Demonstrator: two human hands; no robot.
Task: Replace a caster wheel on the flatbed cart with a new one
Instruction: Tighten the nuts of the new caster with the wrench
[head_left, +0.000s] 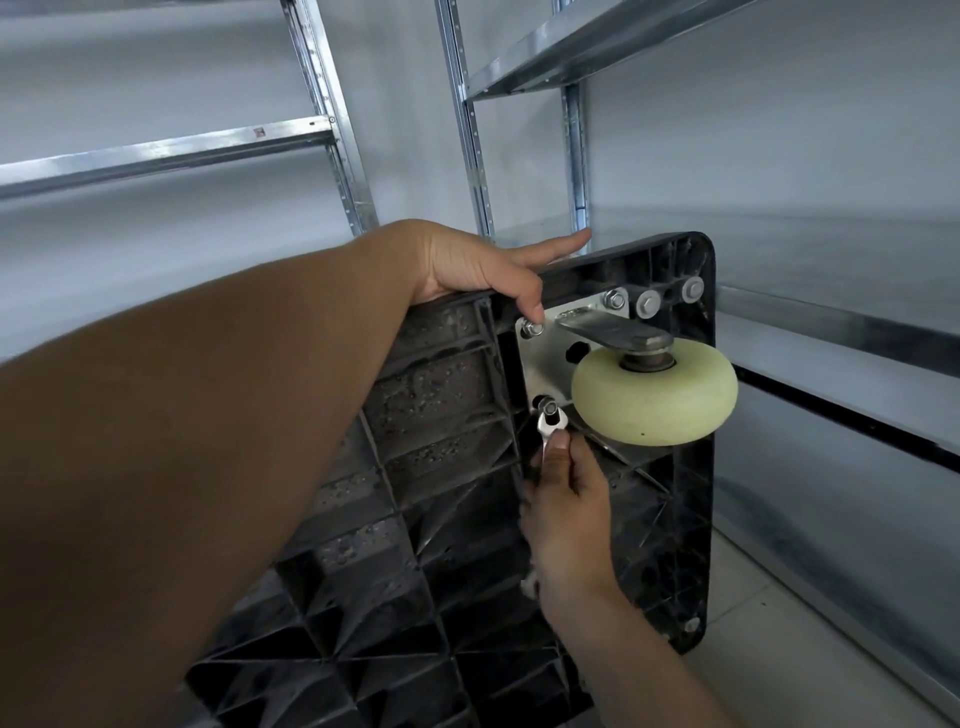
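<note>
The cart (691, 519) is stood on edge with its ribbed black underside turned toward the camera, and the cream-coloured wheel (655, 396) is seen bolted at the upper corner on a metal plate (540, 366). The step in hand is judged to be the working of a plate bolt, though whether it is being loosened or tightened cannot be told. The upper rim of the cart is gripped by the left hand (485, 267), the thumb curled down beside the upper-left nut (531, 328) and the forefinger laid out straight along the edge. A small wrench (549, 423) is pinched by the right hand (569, 512), its head seated on the lower-left bolt (548, 404) just below and left of the wheel. The wheel itself is held by neither hand; it lies just right of the wrench head, near but apart. Two more bolts (649, 304) are seen along the top of the corner. The next move is judged to call for a short swing of the wrench, since little room is left by the wheel and the ribs, while the cart is steadied from above
</note>
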